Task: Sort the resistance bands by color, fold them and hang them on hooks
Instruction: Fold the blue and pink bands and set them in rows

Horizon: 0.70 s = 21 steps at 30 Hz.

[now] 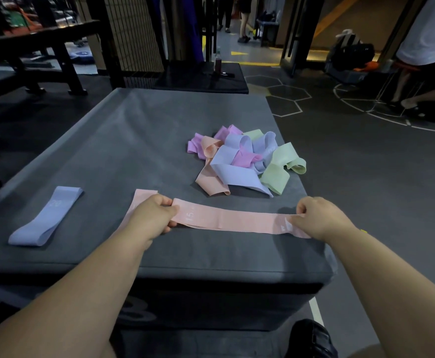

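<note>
A peach band (pixel 226 219) lies stretched flat on the grey worktop (pixel 133 140), just on the near side of the tangled pile of bands (pixel 242 161). The left hand (pixel 154 215) pinches one end, its grip closed on the fabric, and the right hand (pixel 319 218) pinches the other end likewise. A peach flap (pixel 144 200) behind the left hand may be the same band, but the hand hides the join. Well left of the pile lies a folded lilac band (pixel 45 215).
</note>
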Motion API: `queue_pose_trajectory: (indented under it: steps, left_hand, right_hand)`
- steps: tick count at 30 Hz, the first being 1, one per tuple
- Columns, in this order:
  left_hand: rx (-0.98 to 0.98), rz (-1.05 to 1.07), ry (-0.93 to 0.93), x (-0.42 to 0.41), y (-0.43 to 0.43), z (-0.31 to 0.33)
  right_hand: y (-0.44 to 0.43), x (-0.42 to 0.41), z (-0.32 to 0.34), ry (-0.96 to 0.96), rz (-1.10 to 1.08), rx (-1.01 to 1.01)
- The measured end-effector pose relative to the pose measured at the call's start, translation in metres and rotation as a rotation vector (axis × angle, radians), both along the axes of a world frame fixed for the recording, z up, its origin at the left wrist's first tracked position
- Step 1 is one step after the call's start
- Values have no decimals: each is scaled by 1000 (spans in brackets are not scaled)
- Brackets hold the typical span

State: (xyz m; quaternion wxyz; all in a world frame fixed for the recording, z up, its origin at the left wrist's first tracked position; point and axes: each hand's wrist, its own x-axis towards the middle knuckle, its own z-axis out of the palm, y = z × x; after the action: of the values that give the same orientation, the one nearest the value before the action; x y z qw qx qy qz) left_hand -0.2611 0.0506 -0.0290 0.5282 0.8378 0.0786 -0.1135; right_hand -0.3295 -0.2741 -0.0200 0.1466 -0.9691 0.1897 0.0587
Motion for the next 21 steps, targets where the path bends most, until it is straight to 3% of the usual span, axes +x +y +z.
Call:
queue_pose_trajectory:
  steps: [5, 9, 13, 17, 21]
  left_hand:
    - [-29, -25, 11, -3, 0, 1]
    - [54, -58, -22, -11, -3, 0]
    - [335, -124, -106, -12, 2, -5]
    - [638, -184, -264, -19, -2, -5]
    - [720, -306, -495, -26, -16, -10]
  right_hand:
    - [-8, -6, 7, -56, -13, 90]
    - [-12, -11, 6, -36, -8, 90]
    - [-13, -17, 4, -52, -15, 96]
    - [-11, -19, 5, -70, -5, -23]
    - [18, -22, -5, -190, 183, -45]
